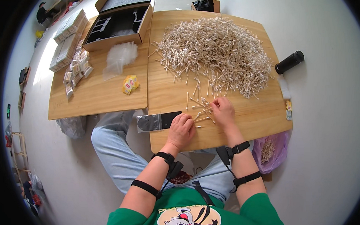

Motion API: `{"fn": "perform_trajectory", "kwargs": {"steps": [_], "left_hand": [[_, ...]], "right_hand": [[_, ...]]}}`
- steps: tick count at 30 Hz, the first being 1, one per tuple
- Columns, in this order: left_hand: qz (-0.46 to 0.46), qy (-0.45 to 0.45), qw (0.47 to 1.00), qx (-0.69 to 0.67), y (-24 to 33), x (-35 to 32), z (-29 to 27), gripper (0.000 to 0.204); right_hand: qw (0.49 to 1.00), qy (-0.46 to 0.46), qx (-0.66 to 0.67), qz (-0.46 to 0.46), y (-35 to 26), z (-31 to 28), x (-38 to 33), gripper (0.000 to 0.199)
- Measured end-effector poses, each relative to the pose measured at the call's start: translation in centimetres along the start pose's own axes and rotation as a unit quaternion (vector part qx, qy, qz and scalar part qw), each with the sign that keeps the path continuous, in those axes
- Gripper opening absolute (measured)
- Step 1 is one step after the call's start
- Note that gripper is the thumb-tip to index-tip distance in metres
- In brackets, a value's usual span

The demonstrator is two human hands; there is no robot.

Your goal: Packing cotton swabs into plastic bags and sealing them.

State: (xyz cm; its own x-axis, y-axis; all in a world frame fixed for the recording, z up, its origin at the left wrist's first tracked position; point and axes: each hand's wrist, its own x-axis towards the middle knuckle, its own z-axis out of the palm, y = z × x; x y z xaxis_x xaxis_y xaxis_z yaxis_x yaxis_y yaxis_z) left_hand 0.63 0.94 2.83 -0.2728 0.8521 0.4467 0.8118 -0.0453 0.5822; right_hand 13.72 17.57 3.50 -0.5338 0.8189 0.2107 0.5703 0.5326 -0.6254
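Note:
A small scatter of cotton swabs (202,108) lies on the wooden table in front of me, between my two hands. My right hand (224,112) is closed, thumb and fingertips pinched together at the end of a swab on the right side of the scatter. My left hand (181,131) rests on the table at the left of these swabs, its fingers bent and pressed together. What is under its fingertips is hidden. Beside that hand lies a black flat strip (169,120) with a clear plastic sleeve (149,123) reaching past the table edge.
A large heap of swabs (221,50) covers the far right. On the left table stand an open cardboard box (138,36), clear bags (121,56), yellow packets (130,84) and stacked packs (66,49). A black bottle (289,62) and a purple bag (278,150) are at the right.

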Motion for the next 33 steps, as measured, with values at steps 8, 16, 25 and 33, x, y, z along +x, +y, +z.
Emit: {"fn": "perform_trajectory", "kwargs": {"steps": [8,16,25,33], "left_hand": [[-0.013,-0.005,1.000,-0.005,-0.3,-0.1,0.3,0.014],[-0.017,-0.004,1.000,0.000,-0.1,0.0,0.3,0.018],[-0.014,-0.012,1.000,0.008,-0.1,0.1,0.5,0.021],[-0.070,0.051,0.996,-0.024,-1.0,-0.6,1.4,0.021]], "right_hand": [[0.998,-0.002,-0.025,-0.055,-0.2,1.5,0.3,0.012],[0.800,0.126,0.529,0.252,5.0,-1.6,-1.5,0.003],[0.915,0.149,0.298,0.228,7.0,-1.7,-1.7,0.007],[0.888,0.331,0.104,0.303,15.1,-10.5,-8.7,0.009]]}}
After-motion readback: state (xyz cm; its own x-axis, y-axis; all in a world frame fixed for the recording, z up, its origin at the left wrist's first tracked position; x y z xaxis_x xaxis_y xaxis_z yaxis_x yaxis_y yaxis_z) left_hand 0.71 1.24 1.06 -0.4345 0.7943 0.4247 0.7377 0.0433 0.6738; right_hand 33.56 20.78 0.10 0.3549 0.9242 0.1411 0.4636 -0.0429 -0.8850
